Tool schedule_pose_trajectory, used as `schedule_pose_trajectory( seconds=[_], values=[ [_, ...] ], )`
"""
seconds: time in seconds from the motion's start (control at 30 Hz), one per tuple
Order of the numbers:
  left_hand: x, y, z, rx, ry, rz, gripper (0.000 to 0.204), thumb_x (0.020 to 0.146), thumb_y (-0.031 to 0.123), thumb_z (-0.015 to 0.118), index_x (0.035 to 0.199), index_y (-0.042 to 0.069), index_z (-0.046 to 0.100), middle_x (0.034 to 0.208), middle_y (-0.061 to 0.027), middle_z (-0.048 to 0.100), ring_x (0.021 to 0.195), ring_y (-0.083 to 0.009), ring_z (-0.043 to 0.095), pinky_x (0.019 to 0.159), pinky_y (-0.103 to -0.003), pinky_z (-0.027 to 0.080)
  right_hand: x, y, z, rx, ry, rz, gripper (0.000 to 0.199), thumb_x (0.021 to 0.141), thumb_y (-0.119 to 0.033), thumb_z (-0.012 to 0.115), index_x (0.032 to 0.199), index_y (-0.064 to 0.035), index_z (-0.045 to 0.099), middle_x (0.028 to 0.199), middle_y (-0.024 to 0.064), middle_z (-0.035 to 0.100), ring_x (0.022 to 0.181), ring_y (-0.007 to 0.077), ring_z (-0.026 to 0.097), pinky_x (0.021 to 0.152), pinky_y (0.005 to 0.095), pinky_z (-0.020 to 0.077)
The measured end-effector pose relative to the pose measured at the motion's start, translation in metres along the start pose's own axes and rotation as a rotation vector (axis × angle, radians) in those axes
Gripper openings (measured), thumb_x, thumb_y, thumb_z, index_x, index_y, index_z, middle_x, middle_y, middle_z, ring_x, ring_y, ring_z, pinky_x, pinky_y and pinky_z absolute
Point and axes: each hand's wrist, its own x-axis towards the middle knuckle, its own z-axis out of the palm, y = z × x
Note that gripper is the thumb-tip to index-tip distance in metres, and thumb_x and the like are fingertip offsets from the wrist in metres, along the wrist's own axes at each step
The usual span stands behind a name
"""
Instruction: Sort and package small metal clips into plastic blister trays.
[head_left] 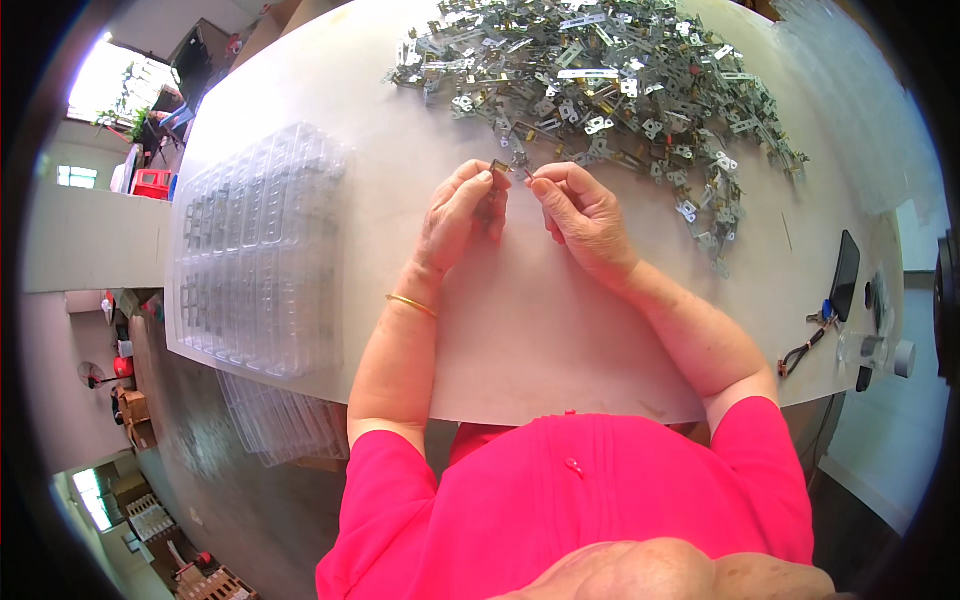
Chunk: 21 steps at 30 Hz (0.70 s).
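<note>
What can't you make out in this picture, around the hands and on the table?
Head view, the only one:
- Small metal part pinched between left hand and right hand: fingers cover most of it, too small to tell its shape.
- Pile of metal parts: far edge cut off by the picture's top.
- Clear trays: glare hides whether the pockets are filled.
- Things at the table's right end: small, bent by the fisheye rim.
</note>
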Motion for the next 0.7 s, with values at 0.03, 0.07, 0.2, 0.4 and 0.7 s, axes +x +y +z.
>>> schedule_pose_trajectory(
  seconds=[0.03, 0.07, 0.2, 0.4, 0.7],
  values=[
    [0.0, 0.0, 0.0, 0.018, 0.01, 0.001, 0.025, 0.101, 0.023, 0.045, 0.1, 0.002, 0.058, 0.078, -0.0049, 0.055, 0.063, -0.0134, 0.054, 0.054, -0.027, 0.045, 0.0, 0.0, 0.001, 0.001, 0.003, 0.001, 0.012, 0.1, -0.021, 0.061, 0.103, -0.0097, 0.064, 0.071, -0.0061, 0.054, 0.062, 0.0024, 0.049, 0.052, 0.0199, 0.0392],
    [0.0, 0.0, 0.001, 0.035, 0.018, 0.004, 0.024, 0.1, 0.022, 0.045, 0.099, 0.002, 0.059, 0.078, -0.0045, 0.055, 0.06, -0.0113, 0.05, 0.05, -0.024, 0.041, 0.0, 0.0, 0.001, 0.022, 0.015, 0.017, 0.012, 0.1, -0.021, 0.061, 0.103, -0.0094, 0.064, 0.071, -0.006, 0.054, 0.063, 0.0025, 0.049, 0.053, 0.0201, 0.0396],
    [-0.002, 0.002, 0.004, 0.077, 0.022, -0.011, 0.024, 0.1, 0.022, 0.044, 0.098, 0.003, 0.059, 0.076, -0.0034, 0.054, 0.057, -0.0086, 0.046, 0.049, -0.022, 0.037, 0.001, 0.001, 0.0, 0.02, 0.037, 0.041, 0.013, 0.1, -0.02, 0.061, 0.103, -0.0084, 0.065, 0.072, -0.0056, 0.055, 0.064, 0.0028, 0.05, 0.054, 0.0203, 0.0407],
    [-0.002, 0.0, 0.004, 0.164, 0.017, 0.019, 0.026, 0.102, 0.026, 0.045, 0.098, 0.005, 0.06, 0.073, 0.0003, 0.053, 0.055, -0.0064, 0.044, 0.047, -0.021, 0.035, 0.001, 0.0, 0.001, -0.057, 0.057, 0.025, 0.012, 0.1, -0.018, 0.061, 0.102, -0.0069, 0.064, 0.073, -0.0055, 0.056, 0.065, 0.003, 0.05, 0.056, 0.0203, 0.0415],
    [0.0, -0.009, 0.003, 0.52, 0.15, 0.263, 0.021, 0.102, 0.023, 0.056, 0.092, 0.006, 0.061, 0.069, 0.0035, 0.053, 0.058, -0.0037, 0.044, 0.051, -0.021, 0.036, 0.0, 0.0, 0.002, -0.015, 0.057, 0.018, 0.017, 0.099, -0.015, 0.061, 0.114, -0.0065, 0.059, 0.075, -0.0025, 0.058, 0.067, 0.0038, 0.053, 0.059, 0.0209, 0.0445]
  ],
)
